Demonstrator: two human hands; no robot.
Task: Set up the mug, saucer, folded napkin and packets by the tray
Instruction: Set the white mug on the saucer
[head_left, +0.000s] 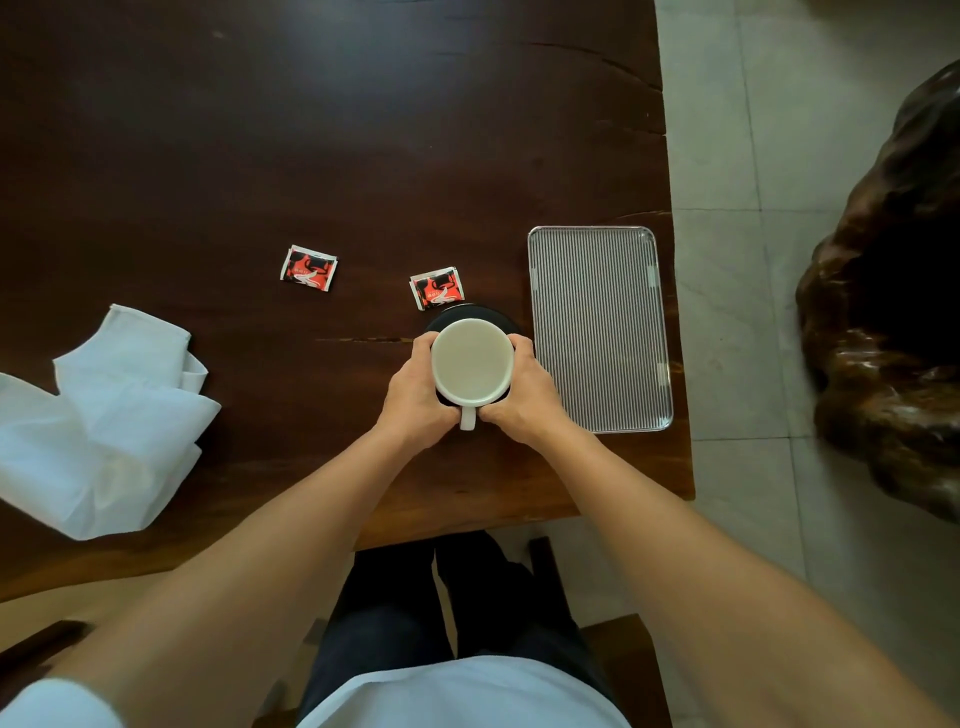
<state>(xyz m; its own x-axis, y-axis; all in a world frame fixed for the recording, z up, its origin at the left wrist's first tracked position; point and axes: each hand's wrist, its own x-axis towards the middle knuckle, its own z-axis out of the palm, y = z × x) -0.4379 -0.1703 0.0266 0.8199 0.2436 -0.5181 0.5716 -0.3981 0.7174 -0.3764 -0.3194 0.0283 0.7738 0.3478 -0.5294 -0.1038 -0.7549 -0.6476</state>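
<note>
A white mug (471, 361) sits over a black saucer (470, 316), just left of the ribbed tray (597, 327). Its handle points toward me. My left hand (415, 397) wraps the mug's left side and my right hand (522, 395) wraps its right side. Whether the mug touches the saucer I cannot tell. One red-and-black packet (437, 287) lies just beyond the saucer. A second packet (308, 268) lies farther left. The white napkin (104, 421) lies crumpled and unfolded at the table's left edge.
The dark wooden table (311, 130) ends just right of the tray, with tiled floor (727, 130) beyond. A large dark carved wooden piece (893, 312) stands on the floor at the right. My legs and a wooden seat show below the table's near edge.
</note>
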